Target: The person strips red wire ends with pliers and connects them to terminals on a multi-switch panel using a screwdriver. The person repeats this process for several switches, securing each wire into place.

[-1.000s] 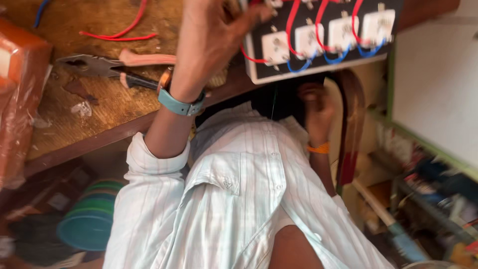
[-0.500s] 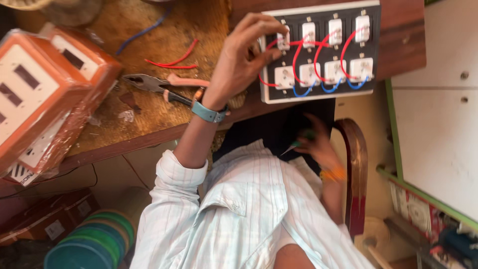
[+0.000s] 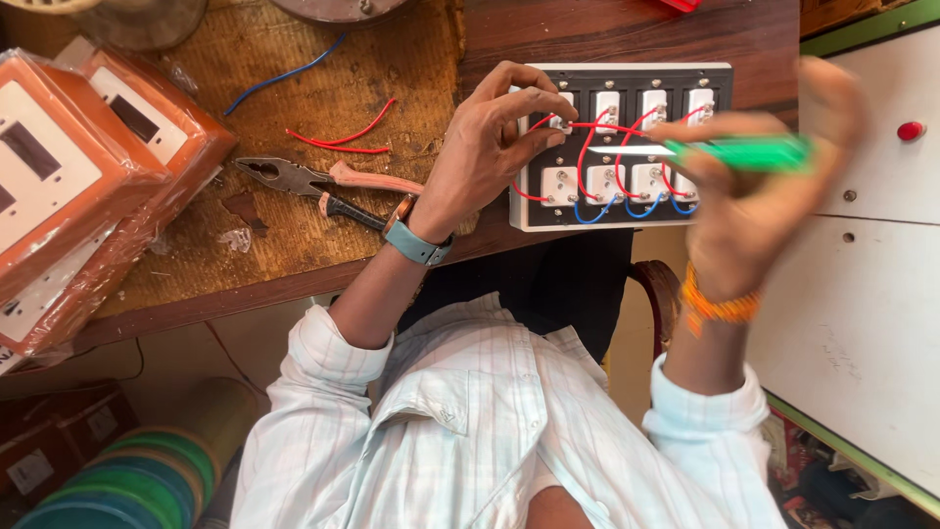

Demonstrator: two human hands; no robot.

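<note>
Right hand (image 3: pixel 754 211) now raised, blurred, clamped on green screwdriver (image 3: pixel 744 152) (probably), over switchboard (image 3: pixel 627 211).

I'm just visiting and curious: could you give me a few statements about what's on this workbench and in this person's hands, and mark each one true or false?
1. The left hand has its fingers on the switch panel. True.
2. The right hand holds a green-handled screwdriver. True.
3. The pliers are in the left hand. False: they lie on the bench mat beside the left wrist.
4. The panel's wires are all yellow. False: they are red and blue.
5. A wristwatch is on the left wrist. True.
</note>
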